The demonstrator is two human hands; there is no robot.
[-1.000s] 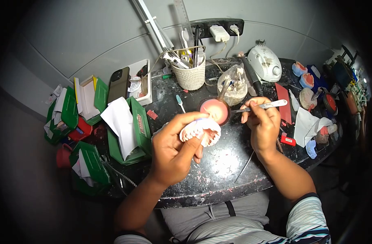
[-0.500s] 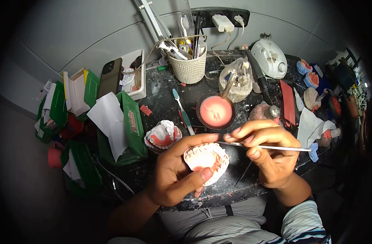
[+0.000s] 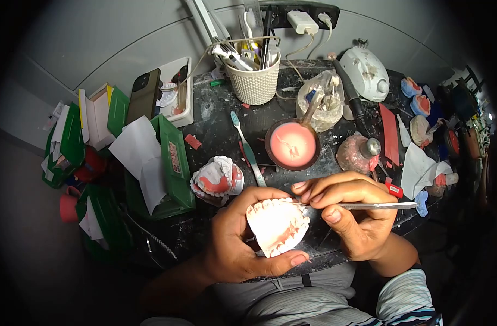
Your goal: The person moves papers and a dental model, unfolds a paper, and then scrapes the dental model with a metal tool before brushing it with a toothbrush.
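A white dental cast [image 3: 275, 225] with pink wax along its inner edge lies in my left hand [image 3: 235, 242], the thumb along its lower edge and the fingers behind it. Strong light washes out the middle of the cast. My right hand [image 3: 354, 214] pinches a thin metal tool [image 3: 376, 206], its near end at the upper right of the cast. Above my hands stands a small pan of melted pink wax [image 3: 293, 144]. Another cast with pink wax [image 3: 217, 181] rests left of a toothbrush [image 3: 248, 149].
Green boxes [image 3: 175, 163] with papers stand at the left. A woven cup of tools [image 3: 254, 84] is at the back, near a white device [image 3: 365, 73]. A round burner [image 3: 358, 152], a pink wax sheet [image 3: 389, 133] and several small casts are at the right.
My left thumb has moved from the face of the cast to its lower edge, and the cast has turned slightly. The tool now lies more level in my right hand.
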